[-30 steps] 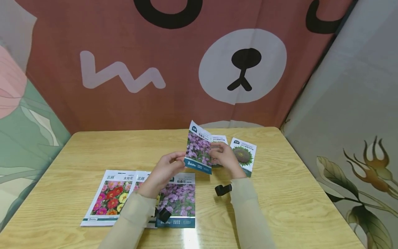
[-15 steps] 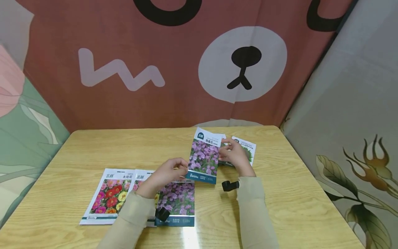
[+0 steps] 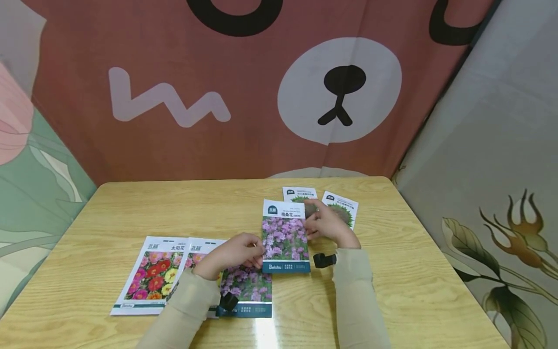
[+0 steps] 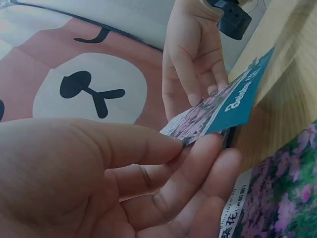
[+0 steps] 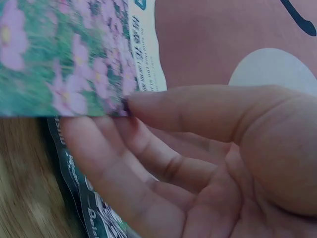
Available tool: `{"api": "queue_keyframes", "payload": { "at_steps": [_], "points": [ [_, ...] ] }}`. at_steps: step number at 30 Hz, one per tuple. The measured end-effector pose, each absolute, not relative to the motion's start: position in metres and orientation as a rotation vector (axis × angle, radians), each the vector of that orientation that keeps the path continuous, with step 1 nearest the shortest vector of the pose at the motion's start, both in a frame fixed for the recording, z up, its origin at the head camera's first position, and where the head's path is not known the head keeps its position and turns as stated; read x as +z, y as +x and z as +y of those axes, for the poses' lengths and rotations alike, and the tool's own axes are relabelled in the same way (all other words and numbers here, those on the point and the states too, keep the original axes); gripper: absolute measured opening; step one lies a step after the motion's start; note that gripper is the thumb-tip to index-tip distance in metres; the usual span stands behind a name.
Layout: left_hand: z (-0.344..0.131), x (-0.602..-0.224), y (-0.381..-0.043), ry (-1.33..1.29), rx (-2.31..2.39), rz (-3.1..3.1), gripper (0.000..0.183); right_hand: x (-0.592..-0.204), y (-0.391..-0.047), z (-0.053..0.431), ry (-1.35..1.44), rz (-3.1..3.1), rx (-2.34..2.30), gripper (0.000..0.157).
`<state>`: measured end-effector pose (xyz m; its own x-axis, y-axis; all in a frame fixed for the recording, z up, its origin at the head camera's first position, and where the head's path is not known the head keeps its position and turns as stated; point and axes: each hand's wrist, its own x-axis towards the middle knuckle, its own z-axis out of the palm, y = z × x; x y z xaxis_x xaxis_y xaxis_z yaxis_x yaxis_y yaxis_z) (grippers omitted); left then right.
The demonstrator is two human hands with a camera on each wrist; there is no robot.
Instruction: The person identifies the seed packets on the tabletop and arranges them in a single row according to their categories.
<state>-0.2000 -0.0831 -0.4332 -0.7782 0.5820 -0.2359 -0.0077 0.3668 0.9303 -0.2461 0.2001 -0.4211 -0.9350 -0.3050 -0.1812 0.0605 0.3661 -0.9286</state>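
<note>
A seed packet with purple flowers point(image 3: 285, 237) is held above the table, its printed front toward the head camera. My left hand point(image 3: 235, 254) pinches its left edge between thumb and fingers, which the left wrist view shows close up. On the opposite edge, my right hand point(image 3: 329, 225) pinches the packet point(image 5: 64, 59) with thumb and index finger. Below and to the left lies a second purple-flower packet point(image 3: 248, 293), its top partly covered by the left hand and the held packet.
A packet with red and yellow flowers point(image 3: 154, 276) lies at the left, overlapping another one mostly hidden by the left forearm. Behind the right hand lie two packets with green-fringed flower heads point(image 3: 344, 208). The wooden table point(image 3: 418, 291) ends at a curtain point(image 3: 196, 155).
The held packet has come down and nearer to me, and its tilt has straightened. My right hand has shifted right and slightly down; the left stays nearly in place.
</note>
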Motion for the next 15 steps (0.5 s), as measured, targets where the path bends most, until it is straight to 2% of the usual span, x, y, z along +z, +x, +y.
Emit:
{"api": "queue_keyframes", "payload": {
  "at_steps": [7,15],
  "points": [
    [-0.081,-0.438,-0.199,0.521,1.377,2.088,0.02,-0.421,-0.244,0.207,-0.215,2.275,-1.543,0.061],
    [-0.074,-0.442,-0.194,0.575,1.288,2.071,0.026,-0.422,-0.242,0.216,-0.182,2.261,-1.426,0.048]
  ]
}}
